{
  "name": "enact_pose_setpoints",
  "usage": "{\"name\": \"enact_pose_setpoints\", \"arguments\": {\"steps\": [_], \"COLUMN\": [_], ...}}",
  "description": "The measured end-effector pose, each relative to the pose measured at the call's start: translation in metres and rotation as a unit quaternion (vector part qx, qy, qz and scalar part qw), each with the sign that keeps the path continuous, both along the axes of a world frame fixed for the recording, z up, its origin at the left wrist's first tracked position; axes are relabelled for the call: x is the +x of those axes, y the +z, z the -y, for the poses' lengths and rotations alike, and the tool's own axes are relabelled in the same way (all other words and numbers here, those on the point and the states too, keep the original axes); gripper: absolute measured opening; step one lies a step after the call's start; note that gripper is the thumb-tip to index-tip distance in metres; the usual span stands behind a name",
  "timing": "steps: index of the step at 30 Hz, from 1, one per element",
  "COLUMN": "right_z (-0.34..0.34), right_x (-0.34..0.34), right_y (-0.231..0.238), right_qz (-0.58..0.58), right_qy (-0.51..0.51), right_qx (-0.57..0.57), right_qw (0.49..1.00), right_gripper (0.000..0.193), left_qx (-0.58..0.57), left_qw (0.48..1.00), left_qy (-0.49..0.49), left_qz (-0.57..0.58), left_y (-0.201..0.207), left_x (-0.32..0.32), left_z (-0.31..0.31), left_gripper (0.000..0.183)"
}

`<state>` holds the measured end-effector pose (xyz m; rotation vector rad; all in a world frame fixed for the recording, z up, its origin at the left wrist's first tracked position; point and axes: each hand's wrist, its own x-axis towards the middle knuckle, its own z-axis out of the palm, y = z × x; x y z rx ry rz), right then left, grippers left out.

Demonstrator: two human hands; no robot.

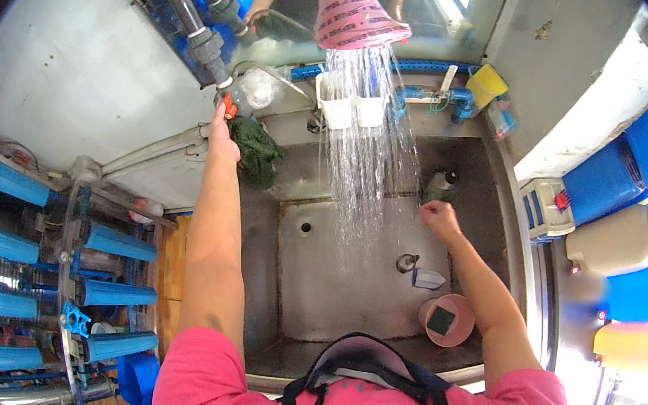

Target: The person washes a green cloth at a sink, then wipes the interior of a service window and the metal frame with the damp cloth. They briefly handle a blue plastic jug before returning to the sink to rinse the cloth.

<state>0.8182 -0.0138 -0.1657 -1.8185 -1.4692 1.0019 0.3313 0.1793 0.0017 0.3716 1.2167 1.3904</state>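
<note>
The left hand (222,139) is raised at the far left of a sink, its fingers set against a small orange valve handle (229,107) on a grey plastic pipe (210,50); whether the handle is fully wrapped by the fingers cannot be told. The right hand (441,217) is held over the right side of the sink, its fingers curled closed and its tips drawn together, just beside the edge of the falling water; whether anything small is pinched there cannot be made out. A cone-shaped outlet wrapped in pink patterned material (358,15) is fixed above the far edge, and from it a broad curtain of clear water (358,153) is poured into the wide stainless-steel sink (351,299). Two white plastic containers (334,110) are seen side by side at the back, partly covered by the streams. A dark green crumpled cloth (256,150) is hung just below the valve. Near the right hand, a bottle with a black top (442,185) is placed toward the back right corner. Closer to the body, a small white and blue object (429,279) is laid near a round pink bucket (467,318), in which a dark square pad (440,320) is contained. To the left, light-blue cylinders (0,238) are mounted in a rack; to the right, large blue containers (603,181) are lined up.
</note>
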Motion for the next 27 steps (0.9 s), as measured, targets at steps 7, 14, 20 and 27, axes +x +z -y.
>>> {"name": "enact_pose_setpoints", "arguments": {"steps": [7,14,20,27], "right_z": [-0.01,-0.055,-0.087,-0.083], "right_x": [0.021,0.053,0.072,0.043], "right_y": [0.012,0.001,-0.014,0.005], "right_qz": [0.118,0.337,0.321,0.219], "right_qy": [-0.057,-0.006,0.02,-0.063], "right_qx": [0.097,0.043,0.003,0.028], "right_qw": [0.987,0.94,0.947,0.973], "right_gripper": [0.02,0.063,0.063,0.05], "left_qx": [0.038,0.034,0.005,-0.181], "left_qw": [0.973,0.871,0.852,0.975], "left_qy": [0.096,0.086,0.072,-0.116], "left_qz": [-0.208,-0.483,-0.519,0.053], "left_y": [-0.002,0.017,0.007,-0.077], "left_x": [0.001,0.011,0.002,0.067], "left_z": [-0.003,0.019,0.014,0.134], "left_gripper": [0.06,0.055,0.063,0.036]}}
